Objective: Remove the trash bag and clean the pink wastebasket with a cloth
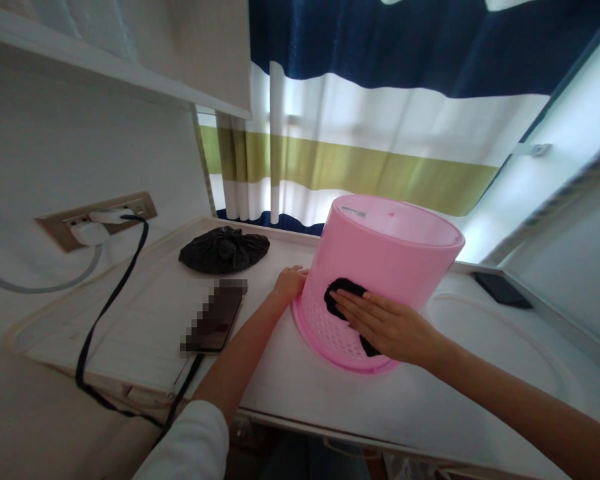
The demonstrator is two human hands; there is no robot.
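Note:
A pink plastic bin (380, 267) stands on the white tabletop, apparently upside down, with a band of small holes near its lower rim. My left hand (291, 283) holds the bin's left side low down, its fingers partly hidden by the wall. Against the front of the bin, my right hand (387, 327) presses a black cloth (337, 303), fingers flat and close together over it. Part of the cloth hangs out below the palm, near the holes.
A knotted black plastic bag (225, 250) and a phone (219, 317) lie to the left. A black cable (113, 300) runs from the wall socket (100, 217) over the table edge. At the right back is a dark flat object (503, 289). A striped curtain (380, 113) hangs behind.

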